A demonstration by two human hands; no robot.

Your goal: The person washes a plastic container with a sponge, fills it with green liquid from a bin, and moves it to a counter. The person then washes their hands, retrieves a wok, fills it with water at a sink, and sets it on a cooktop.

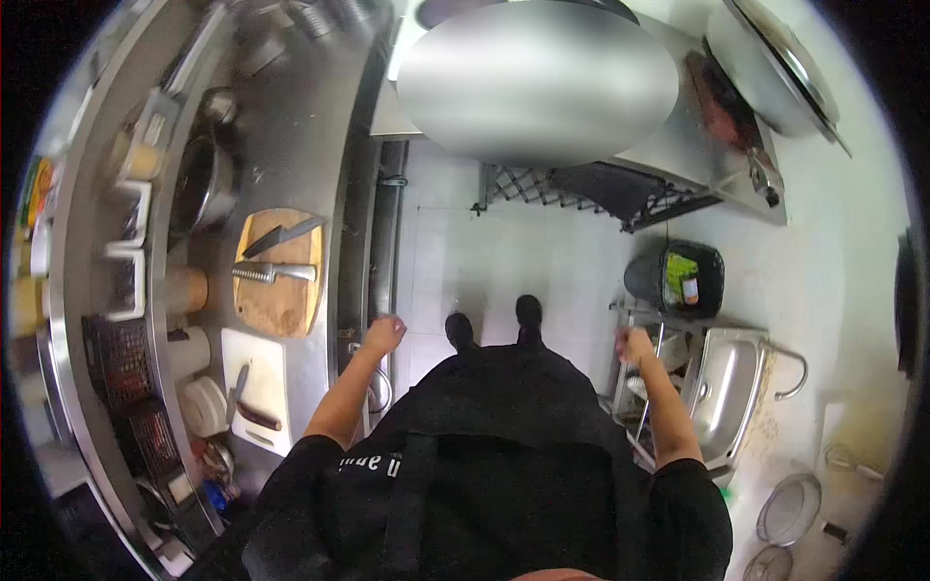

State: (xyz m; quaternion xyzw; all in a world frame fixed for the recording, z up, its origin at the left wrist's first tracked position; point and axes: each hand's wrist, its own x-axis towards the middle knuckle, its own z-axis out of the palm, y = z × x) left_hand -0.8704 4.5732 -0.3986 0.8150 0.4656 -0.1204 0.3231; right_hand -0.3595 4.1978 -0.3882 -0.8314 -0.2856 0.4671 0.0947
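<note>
My left hand [386,334] hangs beside the steel counter's front edge, fingers curled in, with nothing showing in it. On the other side, my right hand [635,346] is held out near the sink frame; motion smears its fingers, and no object shows in it. Left of my left hand, a round-cornered wooden cutting board [276,308] carries a dark-bladed knife [283,235] and a steel-handled knife [291,272]. Closer to me lies a white cutting board [254,363] with another knife [236,389] and a dark brown, elongated food piece [259,417].
A steel sink [722,407] with a curved tap [796,380] is at right. Beyond it stands a black bin [712,300] holding green waste. Shelves with containers and black crates [121,363] line the left. A blurred oval hides part of the far worktop.
</note>
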